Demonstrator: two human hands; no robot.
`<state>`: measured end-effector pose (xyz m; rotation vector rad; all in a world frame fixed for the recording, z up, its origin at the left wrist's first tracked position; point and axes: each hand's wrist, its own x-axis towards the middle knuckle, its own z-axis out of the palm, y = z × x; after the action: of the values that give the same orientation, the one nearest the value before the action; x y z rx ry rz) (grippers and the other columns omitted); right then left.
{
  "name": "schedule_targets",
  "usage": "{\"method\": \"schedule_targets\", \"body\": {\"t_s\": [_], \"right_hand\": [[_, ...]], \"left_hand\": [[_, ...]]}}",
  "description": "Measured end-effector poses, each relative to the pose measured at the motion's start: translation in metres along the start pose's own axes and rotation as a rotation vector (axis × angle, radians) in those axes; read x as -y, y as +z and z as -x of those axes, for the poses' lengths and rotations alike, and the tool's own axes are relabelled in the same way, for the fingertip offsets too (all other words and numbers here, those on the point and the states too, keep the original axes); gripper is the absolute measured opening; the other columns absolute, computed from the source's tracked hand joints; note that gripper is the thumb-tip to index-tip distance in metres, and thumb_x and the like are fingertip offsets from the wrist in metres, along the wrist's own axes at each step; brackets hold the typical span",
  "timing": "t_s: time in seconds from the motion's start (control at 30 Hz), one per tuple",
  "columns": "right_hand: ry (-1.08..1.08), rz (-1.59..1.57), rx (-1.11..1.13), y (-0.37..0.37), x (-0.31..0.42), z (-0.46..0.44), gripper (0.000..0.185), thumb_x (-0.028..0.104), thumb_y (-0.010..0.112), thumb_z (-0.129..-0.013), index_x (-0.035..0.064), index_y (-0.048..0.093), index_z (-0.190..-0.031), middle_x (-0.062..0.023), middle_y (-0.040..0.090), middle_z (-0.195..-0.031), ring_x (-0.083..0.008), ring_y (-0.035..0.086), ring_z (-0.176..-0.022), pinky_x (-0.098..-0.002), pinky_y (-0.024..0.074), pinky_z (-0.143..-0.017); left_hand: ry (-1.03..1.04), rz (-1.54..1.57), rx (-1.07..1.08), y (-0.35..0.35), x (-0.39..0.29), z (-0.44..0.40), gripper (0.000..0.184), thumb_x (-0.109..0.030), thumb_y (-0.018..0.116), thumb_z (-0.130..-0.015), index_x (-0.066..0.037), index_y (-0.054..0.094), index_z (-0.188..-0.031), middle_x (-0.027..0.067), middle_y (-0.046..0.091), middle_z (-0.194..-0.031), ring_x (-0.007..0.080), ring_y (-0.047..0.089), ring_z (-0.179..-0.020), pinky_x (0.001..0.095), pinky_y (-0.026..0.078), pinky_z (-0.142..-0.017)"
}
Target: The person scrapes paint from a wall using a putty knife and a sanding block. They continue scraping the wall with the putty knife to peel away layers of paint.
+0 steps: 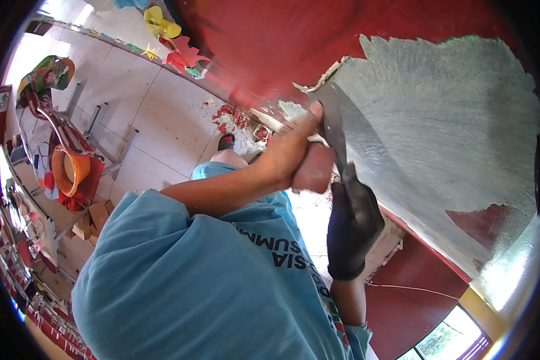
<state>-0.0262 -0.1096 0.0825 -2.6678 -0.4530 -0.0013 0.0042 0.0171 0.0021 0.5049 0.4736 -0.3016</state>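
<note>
My left hand [294, 147] is bare and slightly blurred. Its thumb presses flat along the dark grey blade of a scraper [335, 123], while its fingers are curled under. A reddish-brown patch below that thumb could be folded fingers or a held object; I cannot tell. My right hand [355, 222], in a black glove, grips the scraper's lower end. The blade's upper end meets a curled strip of peeling paint [327, 75] on the red wall [270, 48]. To the right spreads a stripped grey patch [438, 114] with jagged edges.
Red paint flakes [231, 117] litter the pale tiled floor [144, 120] by the wall's base. Paper flowers [183, 54] hang along an edge at the top. An orange ring-shaped item [71, 171] lies on a cluttered stand at left. A window [450, 336] is at lower right.
</note>
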Motion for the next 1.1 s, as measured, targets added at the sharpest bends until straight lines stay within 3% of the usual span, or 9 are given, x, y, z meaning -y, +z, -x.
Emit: {"method": "schedule_targets", "body": {"t_s": [0.17, 0.33, 0.37, 0.53, 0.7, 0.83, 0.97, 1.03, 1.1], "right_hand": [[-0.233, 0.158, -0.031, 0.018, -0.02, 0.004, 0.019, 0.005, 0.06, -0.082, -0.003, 0.061, -0.099, -0.0155, 0.065, -0.092, -0.0231, 0.064, -0.08, -0.0308, 0.0513, -0.067], [-0.057, 0.041, -0.023, 0.021, -0.017, 0.004, 0.023, 0.006, 0.058, -0.083, -0.0026, 0.06, -0.104, -0.0151, 0.065, -0.094, -0.0231, 0.064, -0.083, -0.0306, 0.0507, -0.069], [0.059, -0.125, -0.07, 0.021, -0.007, -0.002, 0.025, 0.006, 0.058, -0.083, -0.0024, 0.061, -0.106, -0.0153, 0.065, -0.093, -0.0228, 0.064, -0.081, -0.0294, 0.0498, -0.069], [-0.033, -0.129, -0.078, 0.045, -0.035, 0.012, 0.027, 0.013, 0.056, -0.085, -0.0033, 0.06, -0.106, -0.0149, 0.065, -0.09, -0.0214, 0.062, -0.079, -0.0305, 0.048, -0.071], [0.075, -0.41, -0.14, 0.08, -0.05, 0.019, 0.029, 0.018, 0.051, -0.09, -0.0033, 0.057, -0.108, -0.0138, 0.064, -0.095, -0.022, 0.062, -0.085, -0.0318, 0.0469, -0.072], [0.047, -0.494, -0.217, 0.128, -0.066, 0.013, 0.029, 0.015, 0.049, -0.09, -0.0015, 0.055, -0.114, -0.0071, 0.061, -0.079, -0.0124, 0.057, -0.065, -0.0255, 0.045, -0.057], [-0.048, -0.364, -0.278, 0.135, -0.071, 0.015, 0.029, 0.012, 0.049, -0.091, 0.0001, 0.054, -0.116, -0.0024, 0.057, -0.066, -0.0085, 0.051, -0.052, -0.0234, 0.0411, -0.047], [0.081, -0.527, -0.211, 0.132, -0.067, 0.012, 0.024, 0.006, 0.055, -0.085, -0.0044, 0.059, -0.106, -0.0181, 0.064, -0.094, -0.026, 0.064, -0.084, -0.0317, 0.0502, -0.071], [0.089, -0.543, -0.205, 0.13, -0.062, 0.006, 0.024, 0.007, 0.055, -0.085, -0.0046, 0.059, -0.106, -0.0185, 0.064, -0.095, -0.0261, 0.064, -0.083, -0.0317, 0.0504, -0.071]], "left_hand": [[0.036, 0.083, -0.005, -0.003, 0.008, -0.005, 0.049, -0.05, 0.046, -0.089, -0.004, 0.055, -0.102, 0.0077, 0.057, -0.09, 0.014, 0.059, -0.071, 0.0246, 0.051, -0.055], [0.028, 0.105, -0.05, -0.006, 0.017, -0.004, 0.038, -0.045, 0.054, -0.087, -0.007, 0.058, -0.091, 0.0016, 0.055, -0.086, 0.0082, 0.052, -0.065, 0.021, 0.044, -0.055], [0.119, -0.027, -0.008, -0.012, 0.008, -0.007, 0.036, -0.043, 0.055, -0.087, -0.008, 0.058, -0.087, -0.0005, 0.055, -0.076, 0.0055, 0.05, -0.061, 0.0199, 0.041, -0.052], [0.04, 0.037, -0.062, -0.011, 0.015, 0.001, 0.031, -0.039, 0.057, -0.087, -0.009, 0.06, -0.083, -0.0046, 0.05, -0.06, 0.0026, 0.04, -0.046, 0.0186, 0.033, -0.043], [0.228, -0.114, -0.081, -0.018, 0.013, -0.005, 0.027, -0.031, 0.061, -0.086, -0.005, 0.063, -0.077, -0.0049, 0.052, -0.064, 0.002, 0.043, -0.056, 0.0192, 0.035, -0.05], [0.425, -0.428, -0.113, -0.037, 0.003, -0.019, 0.027, -0.028, 0.062, -0.085, -0.002, 0.064, -0.079, -0.0045, 0.055, -0.066, 0.0029, 0.047, -0.065, 0.0206, 0.037, -0.057], [0.444, -0.416, -0.089, -0.038, 0.006, -0.018, 0.025, -0.025, 0.062, -0.085, -0.002, 0.064, -0.076, -0.0051, 0.053, -0.066, 0.0027, 0.045, -0.065, 0.0209, 0.036, -0.057], [0.432, -0.346, -0.11, -0.029, 0.002, -0.012, 0.025, -0.023, 0.061, -0.086, -0.002, 0.063, -0.075, -0.0062, 0.051, -0.066, 0.0029, 0.043, -0.064, 0.0212, 0.035, -0.056], [0.452, -0.435, -0.075, -0.04, -0.005, -0.017, 0.021, -0.023, 0.061, -0.086, -0.003, 0.064, -0.078, -0.0061, 0.054, -0.07, 0.002, 0.045, -0.067, 0.0201, 0.036, -0.059]]}}
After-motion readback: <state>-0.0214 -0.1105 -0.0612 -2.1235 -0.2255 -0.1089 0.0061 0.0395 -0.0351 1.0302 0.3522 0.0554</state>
